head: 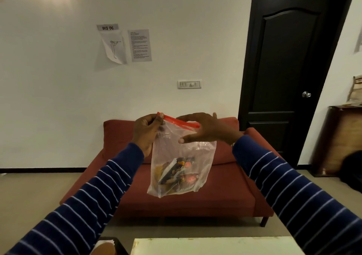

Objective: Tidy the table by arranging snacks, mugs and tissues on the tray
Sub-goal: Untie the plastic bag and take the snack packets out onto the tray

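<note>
Clear plastic bag (182,168) held up in the air at chest height, in front of a red sofa (221,199) and well above the pale surface (213,247) at the bottom edge of view. Bag hangs with its long axis near vertical; the red zip strip (179,121) at the top runs crosswise, tilted down toward the right, and the mouth faces up. Snack packets (176,174) sit bunched in the bottom half, slanted at mixed angles; their print is too blurred to read. Left hand (147,132) is at the bag's upper left corner, fingers (156,118) pressed together and pinching the left end of the zip strip. Right hand (207,130) is at the upper right, palm toward the bag, fingers spread and only loosely curved; thumb lies across the plastic below the strip, and the other fingers reach over the strip's right end. Cannot tell whether the right hand actually grips anything. Both arms in dark blue sleeves with thin white stripes. Behind: white wall with two taped paper sheets (125,45), a switch panel (189,84), and a dark door (288,68) at right.
</note>
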`<action>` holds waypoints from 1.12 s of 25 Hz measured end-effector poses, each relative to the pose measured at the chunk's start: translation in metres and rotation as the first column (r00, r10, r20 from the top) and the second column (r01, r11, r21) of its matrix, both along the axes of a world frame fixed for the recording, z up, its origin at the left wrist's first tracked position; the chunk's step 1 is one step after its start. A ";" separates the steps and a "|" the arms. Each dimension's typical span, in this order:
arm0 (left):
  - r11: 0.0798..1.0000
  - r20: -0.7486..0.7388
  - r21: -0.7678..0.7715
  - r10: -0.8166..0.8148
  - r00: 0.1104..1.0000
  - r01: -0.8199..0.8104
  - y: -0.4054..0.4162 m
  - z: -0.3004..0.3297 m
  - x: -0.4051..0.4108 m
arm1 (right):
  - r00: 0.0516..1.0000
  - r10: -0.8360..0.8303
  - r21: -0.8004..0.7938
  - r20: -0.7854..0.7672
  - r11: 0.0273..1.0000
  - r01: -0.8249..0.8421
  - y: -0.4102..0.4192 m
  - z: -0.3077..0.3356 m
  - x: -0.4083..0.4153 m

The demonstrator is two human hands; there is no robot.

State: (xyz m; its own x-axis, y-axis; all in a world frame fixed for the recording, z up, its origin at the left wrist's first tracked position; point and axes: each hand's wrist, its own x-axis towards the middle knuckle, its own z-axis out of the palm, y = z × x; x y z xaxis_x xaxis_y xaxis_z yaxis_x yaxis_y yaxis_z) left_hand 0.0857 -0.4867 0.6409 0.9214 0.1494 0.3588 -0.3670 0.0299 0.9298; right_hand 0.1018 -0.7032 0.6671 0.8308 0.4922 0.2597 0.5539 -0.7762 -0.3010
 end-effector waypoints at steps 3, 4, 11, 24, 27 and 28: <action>1.000 -0.021 0.005 0.010 1.000 -0.010 -0.002 -0.001 -0.002 | 0.993 -0.062 0.000 0.103 0.998 0.063 0.003 0.004 -0.003; 1.000 -0.022 0.014 0.011 1.000 -0.011 -0.004 -0.002 -0.003 | 0.997 -0.024 0.060 0.073 0.998 0.019 0.005 0.005 -0.004; 0.997 0.024 0.068 -0.044 0.999 0.042 -0.009 0.002 -0.007 | 0.988 0.143 0.361 -0.058 0.926 -0.113 0.015 0.001 -0.012; 0.962 -0.276 0.189 -0.141 0.951 0.197 -0.028 -0.019 -0.025 | 0.853 0.183 0.642 -0.489 0.737 0.210 0.013 -0.011 -0.010; 0.964 -0.270 0.082 -0.223 0.937 0.253 -0.031 -0.019 -0.026 | 0.790 0.243 0.678 -0.562 0.683 0.272 0.009 -0.015 -0.009; 0.967 -0.247 0.082 -0.216 0.945 0.243 -0.032 -0.019 -0.026 | 0.766 0.268 0.681 -0.585 0.676 0.283 0.009 -0.016 -0.010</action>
State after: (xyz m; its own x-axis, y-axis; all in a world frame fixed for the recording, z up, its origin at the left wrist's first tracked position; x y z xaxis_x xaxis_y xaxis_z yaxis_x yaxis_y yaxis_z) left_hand 0.0599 -0.5188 0.6218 0.9859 -0.1044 0.1311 -0.1338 -0.0196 0.9908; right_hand 0.0922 -0.6941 0.6507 0.9254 0.3772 -0.0360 0.0307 -0.1693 -0.9851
